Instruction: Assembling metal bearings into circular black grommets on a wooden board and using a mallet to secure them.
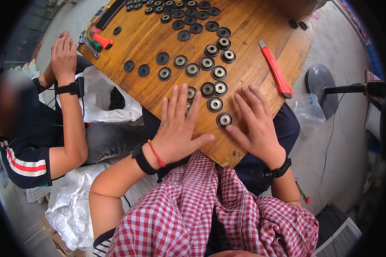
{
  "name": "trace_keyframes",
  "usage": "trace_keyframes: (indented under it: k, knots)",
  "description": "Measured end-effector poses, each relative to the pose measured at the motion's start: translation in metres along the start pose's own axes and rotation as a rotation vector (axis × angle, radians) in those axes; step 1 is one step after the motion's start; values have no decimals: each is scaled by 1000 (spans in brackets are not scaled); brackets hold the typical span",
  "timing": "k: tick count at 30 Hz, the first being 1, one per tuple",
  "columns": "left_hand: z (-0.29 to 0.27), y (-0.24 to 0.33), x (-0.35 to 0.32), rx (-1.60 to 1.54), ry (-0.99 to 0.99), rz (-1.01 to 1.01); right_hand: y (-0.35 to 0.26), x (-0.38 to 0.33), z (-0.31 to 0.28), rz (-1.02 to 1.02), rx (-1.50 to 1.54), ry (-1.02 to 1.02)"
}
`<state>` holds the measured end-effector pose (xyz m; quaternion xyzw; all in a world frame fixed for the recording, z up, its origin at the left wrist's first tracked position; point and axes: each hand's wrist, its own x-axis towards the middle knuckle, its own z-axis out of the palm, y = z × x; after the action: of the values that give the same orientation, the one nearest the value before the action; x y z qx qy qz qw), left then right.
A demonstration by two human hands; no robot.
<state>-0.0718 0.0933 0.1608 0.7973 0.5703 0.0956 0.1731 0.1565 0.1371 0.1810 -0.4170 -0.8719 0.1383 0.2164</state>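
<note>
Far left, 9 o'clock: a second person seated on the floor, dark striped sleeve (23, 165), hands (63, 53) pressed together at the table's left corner, black wrist strap. White plastic sacks (96, 100) bunched between that person and the table.

Wooden table (253, 25): varnished planks, rounded near edge, grey concrete floor around it. At 11 o'clock on the table, an orange-handled tool (102, 41) beside a metal one. Black discs (182, 19) spread across the top toward 12 o'clock; below them, small wheels with metal centres (207, 63) run in loose rows down to the near edge.

Left hand (180, 124): flat, palm down, fingers spread apart and pointing to 12 o'clock, thumb out toward 3 o'clock. It grips nothing; fingertips lie against one wheel, partly covering it. Black band and red cord at the wrist, forearm entering from 7 o'clock.

Nearest wheel (224, 119) sits between the two hands, just beside the right index finger.

Right hand (256, 124): also flat and open, fingers splayed toward 11 o'clock, holding nothing, palm on the table edge. Black wrist strap, forearm from 5 o'clock.

At 2 o'clock, red utility knife (275, 68) lying diagonally. Off the table at 3 o'clock, a grey fan base (319, 83) and a clear plastic bag (306, 112) on the floor.
</note>
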Motion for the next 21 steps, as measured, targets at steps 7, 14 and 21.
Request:
trace_keyframes:
  k: [7,14,21]
  knots:
    - [-3,-12,20,113,-90,118,-25,-1,28,16,-54,8]
    - [-40,-59,52,-191,259,102,-6,6,11,51,-83,263]
    - [-36,-68,71,158,120,81,55,44,7,223,-417,232]
